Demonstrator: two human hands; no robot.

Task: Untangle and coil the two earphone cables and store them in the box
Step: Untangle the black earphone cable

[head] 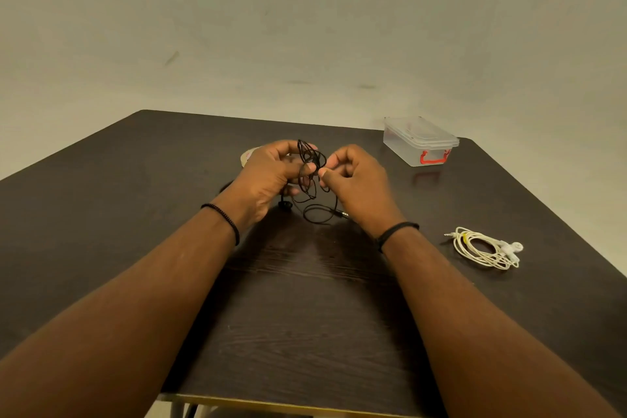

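Black earphone cable (pixel 311 169) held above table (pixel 305 299) | left hand (pixel 268 176) grips loops, right hand (pixel 353 176) pinches a strand | white cable (pixel 485 248) coiled, box (pixel 419 142) closed | advice: keep loops even, wind loose tail gently.

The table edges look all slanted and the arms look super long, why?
Head view: the wide-angle lens stretches the forearms and splays the table edges; dim yellowish light; the left hand and right hand cast a dark shadow toward the camera.

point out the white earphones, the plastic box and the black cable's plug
white earphones (pixel 481 247): head view, on the coiled cable
plastic box (pixel 415 146): head view, on its clear front wall
black cable's plug (pixel 342 214): head view, on the metal jack
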